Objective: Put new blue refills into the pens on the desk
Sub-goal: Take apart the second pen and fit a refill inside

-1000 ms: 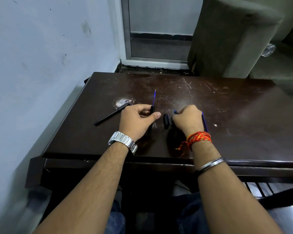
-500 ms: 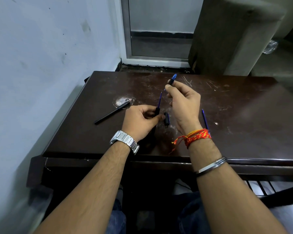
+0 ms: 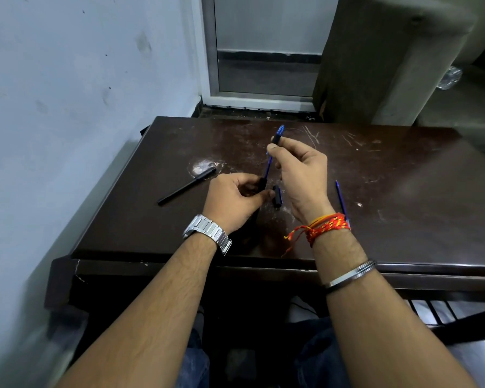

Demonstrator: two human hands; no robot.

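On the scratched dark desk (image 3: 375, 175), a light, thin, bendable blue refill (image 3: 267, 170), best gripped near its base, is pinched in the barrel held by the left hand (image 3: 233, 200), while the front section (image 3: 277, 135) is pinched by the right hand (image 3: 303, 175).

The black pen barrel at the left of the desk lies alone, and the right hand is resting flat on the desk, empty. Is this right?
Not quite. The black pen barrel does lie alone at the left of the desk, but the head view shows the right hand raised above the desk, pinching a blue-tipped pen piece, not resting flat and empty.
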